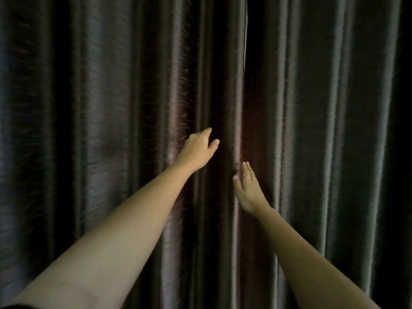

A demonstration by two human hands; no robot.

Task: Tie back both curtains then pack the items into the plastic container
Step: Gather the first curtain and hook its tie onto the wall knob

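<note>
Two dark curtains fill the frame, the left curtain (111, 130) and right curtain (323, 130) meeting just right of centre. The left hand (197, 150) and right hand (248, 190) reach there, each grip open, empty. Parting comes first; next, grasp each edge.

Beyond the fingers (208, 131), both curtains (100, 108) were dark brown with a sheen, finely streaked, falling in vertical folds.
</note>
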